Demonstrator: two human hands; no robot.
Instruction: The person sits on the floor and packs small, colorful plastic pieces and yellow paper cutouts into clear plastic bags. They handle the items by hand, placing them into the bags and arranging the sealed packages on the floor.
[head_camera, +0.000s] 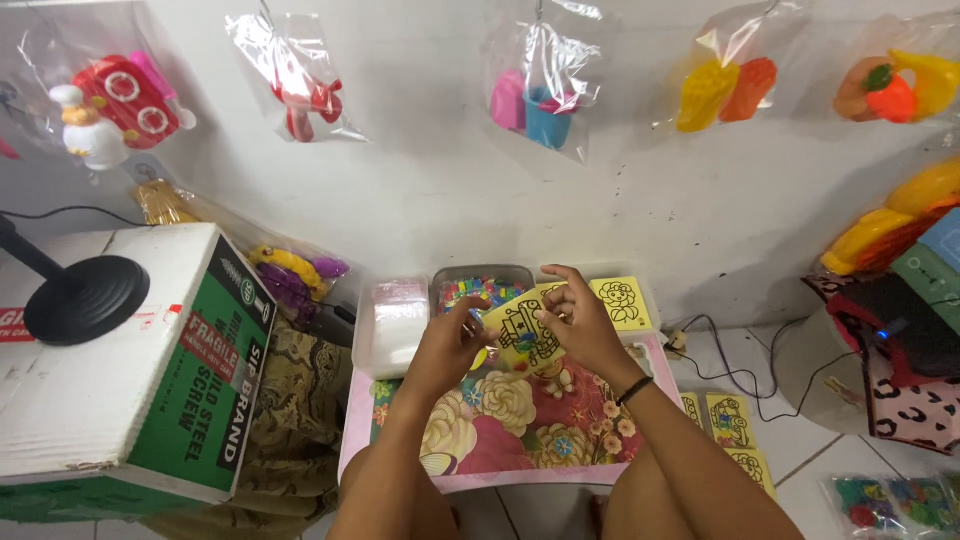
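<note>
Holding: both hands pinch one small yellow card (522, 335) with a black line drawing, lifted just above the far edge of the floral tray (520, 420).
Left hand (450, 345): fingers closed on the card's left edge, thumb on top.
Right hand (580, 325): fingers curled shut on the card's right edge; a dark band sits on that wrist.
Floral tray: pink-rimmed, lying in front of the person's knees.
Behind the tray: three clear tubs side by side, one with a white stack (398, 322), one with colourful small pieces (480, 290), one with more yellow cards (622, 300).
Right of the tray: loose yellow cards (730, 425) on the tiled floor.
Left of the tray: a cardboard box (120, 370) with a black stand base (85, 300) on top.
Above the tray: bagged plastic toys (540, 95) hanging on the white wall.
</note>
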